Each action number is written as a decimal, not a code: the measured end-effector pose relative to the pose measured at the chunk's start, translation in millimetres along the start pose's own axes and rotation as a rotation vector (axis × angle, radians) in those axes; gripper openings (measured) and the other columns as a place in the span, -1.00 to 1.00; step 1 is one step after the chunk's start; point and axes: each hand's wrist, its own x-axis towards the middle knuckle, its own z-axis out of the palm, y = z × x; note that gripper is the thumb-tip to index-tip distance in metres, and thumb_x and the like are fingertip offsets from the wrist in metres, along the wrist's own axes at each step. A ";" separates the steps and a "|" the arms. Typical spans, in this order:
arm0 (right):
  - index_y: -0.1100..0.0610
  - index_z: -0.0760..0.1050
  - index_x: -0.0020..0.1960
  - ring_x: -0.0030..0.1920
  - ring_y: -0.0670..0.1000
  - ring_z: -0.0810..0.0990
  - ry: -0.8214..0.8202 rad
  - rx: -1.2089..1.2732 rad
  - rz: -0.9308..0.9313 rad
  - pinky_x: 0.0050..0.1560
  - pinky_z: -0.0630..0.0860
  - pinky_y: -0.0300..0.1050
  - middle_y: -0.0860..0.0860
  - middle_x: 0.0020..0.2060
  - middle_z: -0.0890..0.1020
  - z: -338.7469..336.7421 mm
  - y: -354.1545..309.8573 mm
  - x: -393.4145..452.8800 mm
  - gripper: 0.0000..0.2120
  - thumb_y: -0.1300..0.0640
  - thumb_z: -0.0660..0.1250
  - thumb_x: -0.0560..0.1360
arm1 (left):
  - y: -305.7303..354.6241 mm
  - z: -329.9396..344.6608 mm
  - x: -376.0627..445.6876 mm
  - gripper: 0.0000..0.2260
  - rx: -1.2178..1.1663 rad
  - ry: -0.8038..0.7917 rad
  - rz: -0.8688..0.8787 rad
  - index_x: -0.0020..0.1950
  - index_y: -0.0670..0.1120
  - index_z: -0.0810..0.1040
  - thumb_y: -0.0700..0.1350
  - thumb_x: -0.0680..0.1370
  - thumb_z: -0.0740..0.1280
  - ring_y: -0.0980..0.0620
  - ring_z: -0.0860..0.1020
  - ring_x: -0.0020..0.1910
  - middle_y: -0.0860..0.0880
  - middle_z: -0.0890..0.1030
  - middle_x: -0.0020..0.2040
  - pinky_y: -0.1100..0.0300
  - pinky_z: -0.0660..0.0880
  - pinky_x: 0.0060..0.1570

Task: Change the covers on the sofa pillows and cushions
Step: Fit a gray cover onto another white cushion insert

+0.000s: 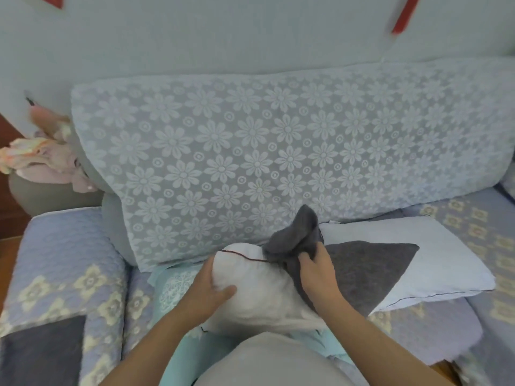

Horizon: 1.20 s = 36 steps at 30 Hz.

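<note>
At the sofa seat's (434, 327) front edge, the white pillow (259, 288) is pressed by the left hand (214, 285); the grey cover (359, 271), seemingly half on, is gripped by the right hand (317, 271).

Sofa (69, 246) w/ white pillow (434, 263), lace cushion (278, 151)
</note>
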 end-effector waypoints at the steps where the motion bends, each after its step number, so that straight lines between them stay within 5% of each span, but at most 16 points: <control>1: 0.08 0.41 0.00 -0.08 -0.01 0.54 -0.011 0.082 0.069 -0.11 0.42 -0.08 -0.02 -0.11 0.56 -4.8 -6.9 3.3 -0.91 0.11 0.18 0.65 | -1.4 1.9 1.5 -0.43 0.121 -0.001 0.031 0.38 0.35 0.30 0.06 0.47 0.48 0.15 0.45 0.35 0.27 0.46 0.34 0.10 0.38 0.35; 6: 0.12 0.51 0.20 0.07 0.08 0.62 -0.026 0.348 0.203 0.11 0.57 0.01 0.09 0.13 0.62 -16.7 -32.0 30.6 -0.74 0.00 0.16 0.68 | 49.9 14.9 -11.7 -0.65 0.124 0.165 0.278 0.05 0.37 0.51 -0.08 0.49 0.48 0.21 0.58 0.10 0.32 0.61 0.04 0.19 0.47 0.06; 9: 0.16 0.56 0.14 0.07 0.15 0.67 -0.109 0.547 0.178 0.06 0.60 0.02 0.16 0.07 0.68 -31.6 -66.1 36.1 -0.76 0.08 0.16 0.69 | 106.5 9.9 -55.1 -0.74 0.284 -0.020 0.618 0.03 0.23 0.51 -0.05 0.46 0.49 0.27 0.55 -0.07 0.30 0.59 -0.05 0.31 0.42 -0.07; 11: 0.24 0.54 0.23 0.13 0.20 0.67 -0.280 0.716 0.164 0.15 0.58 0.10 0.22 0.10 0.68 -39.4 -86.9 31.9 -0.73 0.13 0.15 0.69 | 131.5 15.3 -82.6 -0.83 0.528 -0.148 0.908 -0.03 0.12 0.45 0.06 0.49 0.42 0.19 0.46 -0.19 0.20 0.52 -0.16 0.26 0.39 -0.11; 13: 0.29 0.52 0.26 0.18 0.24 0.64 -0.443 0.721 0.184 0.25 0.53 0.18 0.27 0.14 0.66 -35.0 -95.1 26.7 -0.72 0.17 0.14 0.69 | 134.2 21.0 -83.1 -0.86 0.591 -0.192 1.021 -0.10 0.07 0.49 0.08 0.52 0.39 0.18 0.39 -0.23 0.17 0.45 -0.22 0.21 0.40 -0.10; 17: 0.27 0.48 0.25 0.05 0.19 0.67 -0.322 0.435 0.228 0.03 0.62 0.05 0.26 0.13 0.65 -5.4 -77.4 24.2 -0.76 0.17 0.21 0.66 | 103.2 35.0 -55.8 -0.80 0.182 -0.196 0.536 -0.09 0.14 0.52 0.10 0.43 0.52 0.23 0.46 -0.21 0.14 0.55 -0.20 0.22 0.40 -0.17; 21: 0.10 0.29 0.36 0.07 -0.23 0.46 -0.226 -0.074 -0.201 0.08 0.42 -0.31 -0.06 0.15 0.47 3.6 -40.7 7.4 -0.51 0.07 0.41 0.52 | 79.5 59.1 -70.1 -0.78 0.135 -0.209 0.359 -0.07 0.18 0.47 0.25 0.43 0.38 0.25 0.41 -0.26 0.17 0.50 -0.22 0.29 0.34 -0.18; 23: -0.01 0.20 0.54 0.18 -0.11 0.47 -0.301 -0.381 -0.335 0.15 0.38 -0.25 -0.04 0.22 0.46 2.9 -21.3 7.4 -0.31 0.09 0.42 0.49 | 83.4 52.2 -70.8 -0.70 -0.011 -0.291 0.305 -0.13 0.03 0.54 0.21 0.57 0.19 0.20 0.42 -0.25 0.11 0.53 -0.24 0.23 0.37 -0.15; 24: -0.03 0.26 0.52 0.22 -0.02 0.50 -0.247 -0.465 -0.337 0.16 0.38 -0.22 -0.01 0.25 0.51 -1.6 -16.0 12.4 -0.37 0.13 0.39 0.51 | 85.6 45.1 -64.4 -0.61 -0.049 -0.295 0.244 -0.14 -0.02 0.58 0.17 0.65 0.11 0.16 0.45 -0.24 0.06 0.56 -0.24 0.22 0.40 -0.15; 26: 0.01 0.52 0.31 0.18 0.07 0.57 -0.021 -0.360 -0.291 0.13 0.42 -0.19 0.00 0.12 0.63 -12.8 -15.1 26.8 -0.66 0.22 0.32 0.56 | 88.6 30.9 -42.8 -0.67 -0.001 -0.288 0.149 -0.06 -0.01 0.59 0.10 0.70 0.13 0.11 0.49 -0.28 0.03 0.58 -0.21 0.21 0.43 -0.22; 28: 0.08 0.58 0.14 0.07 0.07 0.60 0.117 -0.047 -0.152 0.08 0.51 -0.11 -0.03 -0.05 0.65 -28.5 -27.2 40.4 -0.81 0.25 0.25 0.60 | 89.3 21.2 -12.2 -0.85 0.306 -0.305 0.142 0.03 0.06 0.54 0.04 0.67 0.21 0.11 0.53 -0.20 0.08 0.59 -0.10 0.18 0.44 -0.18; 30: 0.14 0.57 0.15 0.01 0.05 0.61 0.089 0.230 0.016 0.05 0.57 -0.09 0.03 -0.05 0.64 -45.8 -45.0 55.4 -0.82 0.22 0.21 0.64 | 96.0 20.3 15.4 -0.86 0.640 -0.430 0.198 0.02 0.01 0.57 0.00 0.65 0.24 0.04 0.55 -0.08 0.08 0.58 -0.05 0.13 0.45 -0.09; 32: 0.10 0.57 0.14 0.03 0.05 0.63 -0.014 0.400 0.147 0.00 0.60 -0.06 0.08 0.02 0.65 -60.9 -59.2 68.7 -0.82 0.20 0.19 0.66 | 107.6 34.5 32.0 -0.77 0.871 -0.538 0.276 -0.16 -0.08 0.56 0.01 0.60 0.26 -0.01 0.51 -0.20 -0.02 0.58 -0.18 0.08 0.44 -0.16; 36: 0.15 0.58 0.21 0.10 0.13 0.64 0.003 0.573 0.352 0.01 0.61 0.04 0.15 0.10 0.66 -86.7 -60.3 101.6 -0.79 0.23 0.20 0.66 | 120.6 89.5 31.5 -0.68 0.731 -0.293 0.496 -0.32 -0.03 0.39 0.10 0.55 0.30 0.01 0.46 -0.26 0.01 0.49 -0.28 0.10 0.41 -0.20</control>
